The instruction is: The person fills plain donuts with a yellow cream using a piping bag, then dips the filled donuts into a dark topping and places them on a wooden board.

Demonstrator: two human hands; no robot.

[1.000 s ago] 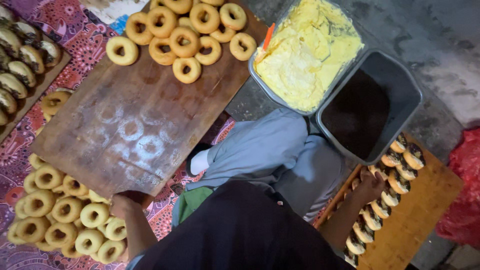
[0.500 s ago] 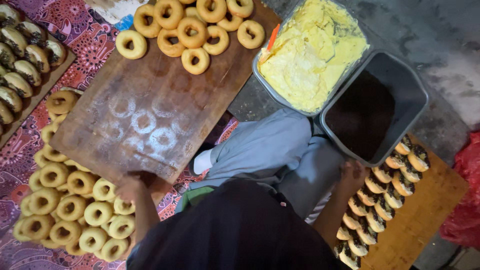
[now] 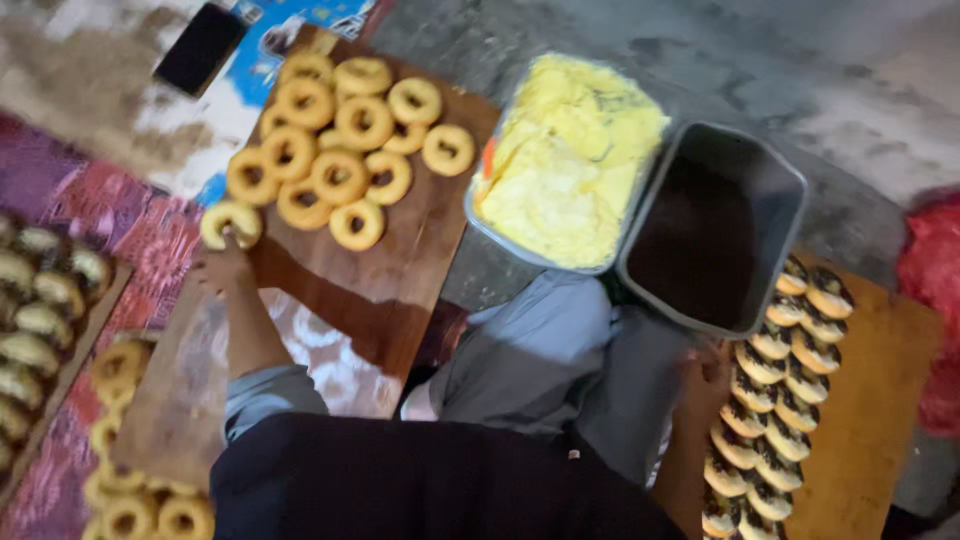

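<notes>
My left hand reaches out to the left edge of a brown wooden board, its fingers closed on a plain ring doughnut. Several more plain doughnuts lie grouped on the far end of that board. My right hand is low on the right, at the near edge of a second wooden board lined with rows of filled, dark-topped doughnuts. Its fingers are blurred and partly hidden by my sleeve.
A metal tray of yellow cream and a dark tub of brown filling sit between the boards. More plain doughnuts are heaped at lower left, filled ones lie on a left tray. A black phone and a red bag lie at the edges.
My left hand has left the doughnut heap at lower left and stretched forward to the board's edge with a doughnut. The view has swung right and down. My right hand stays by the filled doughnuts.
</notes>
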